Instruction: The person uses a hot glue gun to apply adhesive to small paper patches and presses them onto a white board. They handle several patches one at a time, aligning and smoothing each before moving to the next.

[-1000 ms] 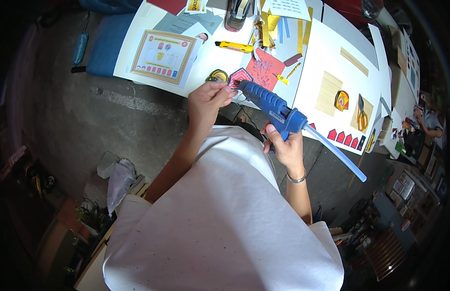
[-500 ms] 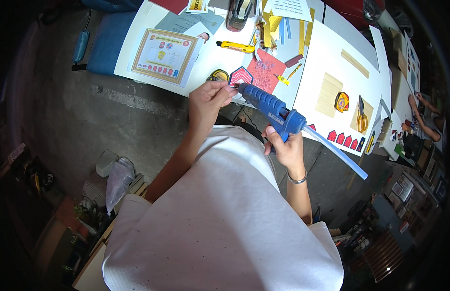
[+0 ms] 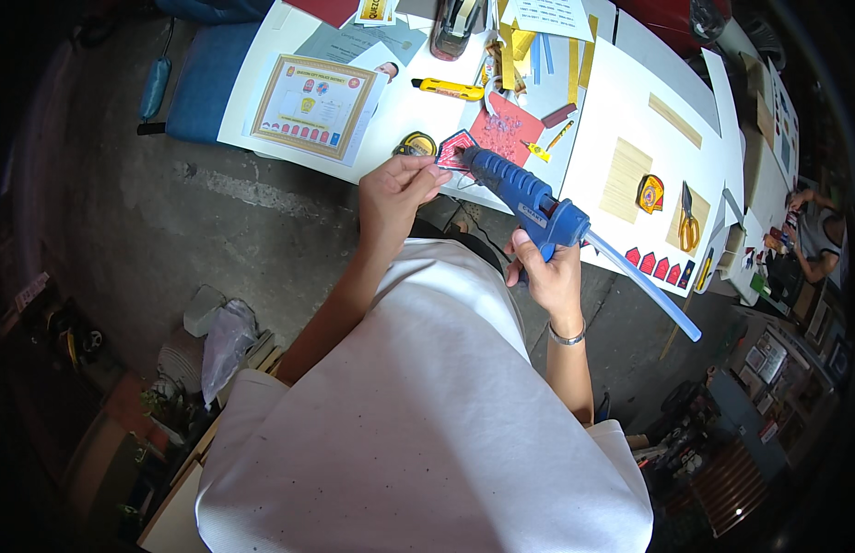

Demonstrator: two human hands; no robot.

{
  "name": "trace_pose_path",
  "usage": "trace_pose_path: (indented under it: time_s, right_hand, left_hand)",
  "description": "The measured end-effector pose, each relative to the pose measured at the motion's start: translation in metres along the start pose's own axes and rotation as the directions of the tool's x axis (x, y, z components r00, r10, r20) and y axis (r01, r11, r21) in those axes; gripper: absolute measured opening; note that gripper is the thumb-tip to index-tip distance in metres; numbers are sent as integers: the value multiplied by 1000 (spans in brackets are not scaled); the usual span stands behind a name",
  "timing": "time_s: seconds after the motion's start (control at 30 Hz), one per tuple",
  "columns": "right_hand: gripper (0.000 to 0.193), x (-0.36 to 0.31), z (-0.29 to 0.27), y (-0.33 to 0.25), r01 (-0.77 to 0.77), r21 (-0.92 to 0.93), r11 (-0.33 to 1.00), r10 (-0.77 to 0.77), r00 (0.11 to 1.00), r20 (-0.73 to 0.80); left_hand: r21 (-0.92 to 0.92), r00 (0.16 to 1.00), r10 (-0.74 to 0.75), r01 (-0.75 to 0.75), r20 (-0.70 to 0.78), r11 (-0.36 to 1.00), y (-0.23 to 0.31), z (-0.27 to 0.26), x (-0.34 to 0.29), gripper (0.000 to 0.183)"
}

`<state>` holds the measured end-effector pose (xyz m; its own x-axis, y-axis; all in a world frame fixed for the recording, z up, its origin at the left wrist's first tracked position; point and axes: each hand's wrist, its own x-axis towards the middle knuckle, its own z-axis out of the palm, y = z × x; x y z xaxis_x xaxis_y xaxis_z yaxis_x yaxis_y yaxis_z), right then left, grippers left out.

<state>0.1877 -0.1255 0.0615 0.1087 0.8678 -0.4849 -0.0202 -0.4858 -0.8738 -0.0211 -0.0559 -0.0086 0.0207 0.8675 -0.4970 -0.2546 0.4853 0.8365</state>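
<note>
Between the fingertips of my left hand point(image 3: 391, 201) is the edge of a small red pentagon-shaped patch point(image 3: 452, 157) with a dark blue border and pale stripes. A blue hot glue gun point(image 3: 518, 190) is gripped in my right hand point(image 3: 549, 276), its nozzle over the patch and hiding part of it. Whether the tip touches the patch I cannot tell. A long translucent glue stick point(image 3: 644, 284) sticks out of the gun's back end. Just beyond my left fingers lies a rounded black-and-yellow object point(image 3: 415, 145).
The white table point(image 3: 377, 138) carries a gold-framed certificate point(image 3: 310, 109), a yellow cutter knife point(image 3: 449, 89), a speckled red sheet point(image 3: 501, 134) and a tape dispenser point(image 3: 455, 29). Orange-handled scissors point(image 3: 689, 229) and several red cutouts point(image 3: 649, 264) lie right. Another person point(image 3: 819, 235) sits far right.
The glue gun has shifted slightly right, its nozzle passing from near my left fingertips to over the patch's middle. My left hand stays put. The other person's arms have moved.
</note>
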Motion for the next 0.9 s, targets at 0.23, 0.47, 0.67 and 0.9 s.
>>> trace_pose_path:
  time_s: [0.23,0.47,0.67,0.9]
  right_hand:
    - [26,-7,0,2,1,-55,999,0,1000,25]
    - [27,-7,0,5,3,-22,1000,-3,1000,-4]
    - [24,-3,-3,7,2,-22,1000,-2,1000,12]
    - [29,-13,-3,7,-38,-38,999,38,999,5]
  left_hand:
    - [54,997,61,-58,-53,997,-3,-2,1,16]
    - [47,996,81,-79,-41,996,-3,-4,0,16]
    - [40,997,70,-68,-46,997,-4,-5,-3,16]
    - [-15,996,34,-35,-77,999,1,-4,-3,16]
